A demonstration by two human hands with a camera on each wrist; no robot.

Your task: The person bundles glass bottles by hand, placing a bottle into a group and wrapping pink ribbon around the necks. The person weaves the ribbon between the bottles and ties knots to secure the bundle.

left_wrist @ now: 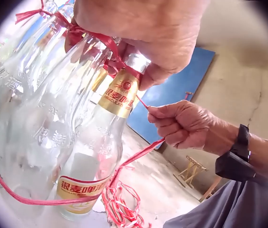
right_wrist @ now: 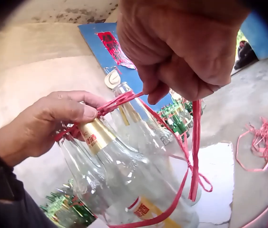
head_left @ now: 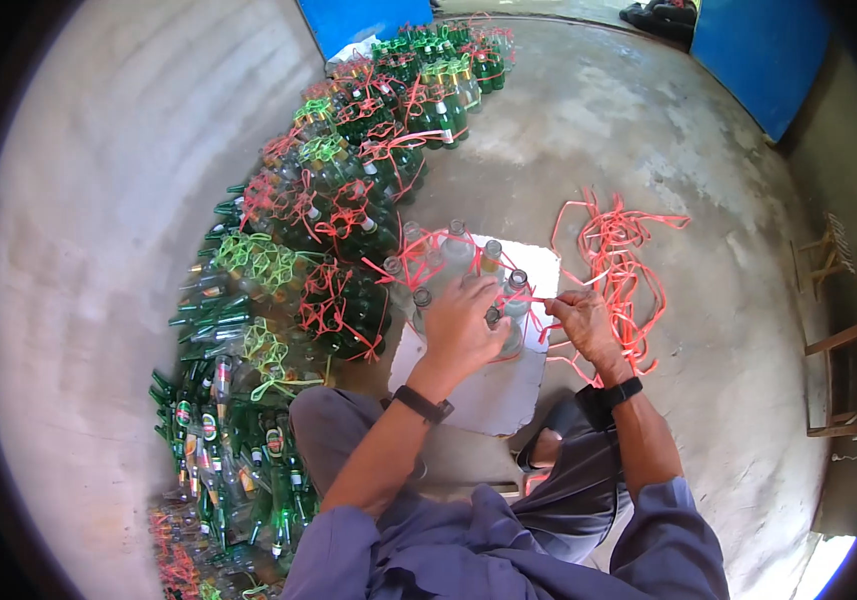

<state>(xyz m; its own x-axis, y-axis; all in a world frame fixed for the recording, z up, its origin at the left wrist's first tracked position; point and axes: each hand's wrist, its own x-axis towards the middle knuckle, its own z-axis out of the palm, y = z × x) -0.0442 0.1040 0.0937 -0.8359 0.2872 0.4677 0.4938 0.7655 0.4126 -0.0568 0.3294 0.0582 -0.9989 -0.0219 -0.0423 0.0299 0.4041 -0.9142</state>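
Observation:
A cluster of clear glass bottles (head_left: 456, 248) stands upright on a white board (head_left: 483, 405) between the person's legs. Red plastic strap runs round their necks. My left hand (head_left: 460, 325) grips the neck of a gold-labelled bottle (left_wrist: 112, 123) at the near side, its thumb beside the red strap in the right wrist view. To the right, my right hand (head_left: 586, 322) pinches the red strap (right_wrist: 124, 98) and holds it taut from the necks. Another length of the strap (left_wrist: 138, 154) loops low round the bottle bodies and leads up to that same hand.
Loose red strap (head_left: 618, 260) lies heaped on the floor at the right. Along the left run tied bundles of green and clear bottles (head_left: 348, 220), with loose bottles (head_left: 218, 430) nearer. A wooden stool (head_left: 843, 375) stands far right, and blue doors (head_left: 763, 60) are at the back.

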